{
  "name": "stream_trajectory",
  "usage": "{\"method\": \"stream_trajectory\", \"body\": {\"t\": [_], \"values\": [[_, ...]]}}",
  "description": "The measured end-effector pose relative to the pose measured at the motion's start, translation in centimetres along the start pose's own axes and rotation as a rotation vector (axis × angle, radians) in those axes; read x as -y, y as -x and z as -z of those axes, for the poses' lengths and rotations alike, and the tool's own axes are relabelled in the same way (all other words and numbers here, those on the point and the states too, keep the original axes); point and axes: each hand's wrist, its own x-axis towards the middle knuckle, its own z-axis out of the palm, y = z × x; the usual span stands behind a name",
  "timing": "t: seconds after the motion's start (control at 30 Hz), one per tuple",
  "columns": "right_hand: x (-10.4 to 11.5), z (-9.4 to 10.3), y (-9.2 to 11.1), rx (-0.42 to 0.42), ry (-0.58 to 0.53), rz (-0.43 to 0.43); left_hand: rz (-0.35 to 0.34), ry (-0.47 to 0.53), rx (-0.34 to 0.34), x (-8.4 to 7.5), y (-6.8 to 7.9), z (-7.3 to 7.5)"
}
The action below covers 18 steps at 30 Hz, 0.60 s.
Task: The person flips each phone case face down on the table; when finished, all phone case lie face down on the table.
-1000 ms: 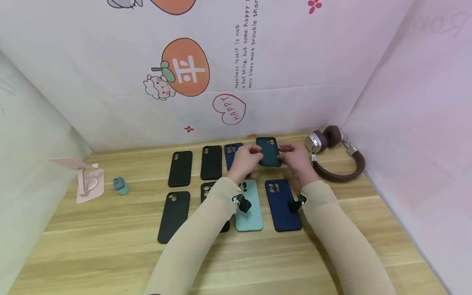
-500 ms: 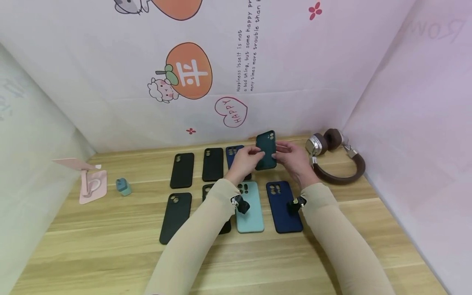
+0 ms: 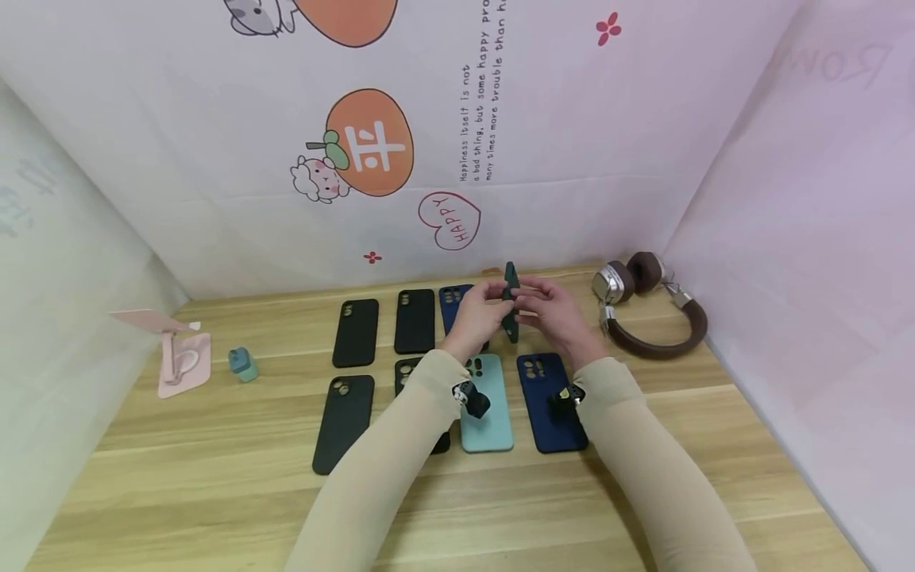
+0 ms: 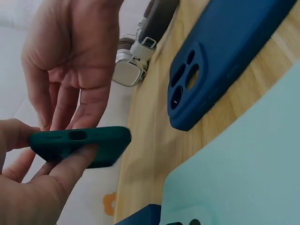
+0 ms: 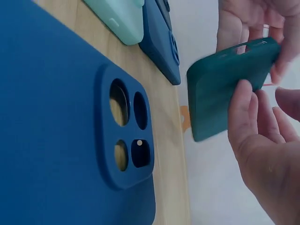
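A dark green phone case (image 3: pixel 511 274) is held in the air, nearly edge-on in the head view. My left hand (image 3: pixel 477 316) pinches it from the left. On the other side, my right hand (image 3: pixel 556 314) holds it with bent fingers. The case (image 4: pixel 115 138) turns its short end, with a port cutout, to the left wrist camera. In the right wrist view, right-hand fingertips lie against the case's broad face (image 5: pixel 211 93). Below the hands, a dark blue phone case (image 3: pixel 541 409) and a light teal one (image 3: pixel 493 409) lie on the table.
Several black phone cases (image 3: pixel 355 334) lie in two rows left of centre; the left forearm partly covers one. Another blue case (image 3: pixel 450 302) is partly behind the left hand. Brown headphones (image 3: pixel 661 349) stand right, a pink stand (image 3: pixel 184 381) and small teal object (image 3: pixel 243 365) left.
The green case has turned from showing its broad face to nearly edge-on. My hands have shifted around it, the right moving slightly left. The cases on the table have stayed put.
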Motion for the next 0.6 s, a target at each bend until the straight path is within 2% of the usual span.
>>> {"method": "stream_trajectory", "body": {"t": [0.23, 0.37, 0.6], "values": [[-0.1, -0.2, -0.1, -0.019, 0.109, 0.028, -0.016, 0.072, -0.029, -0.6, 0.1, 0.3], [-0.2, -0.1, 0.0, -0.053, 0.174, 0.011, -0.036, 0.106, -0.026, -1.1, 0.2, 0.4], [-0.4, 0.1, -0.2, -0.081, 0.142, -0.059, -0.037, 0.183, -0.039, -1.7, 0.5, 0.7]]}}
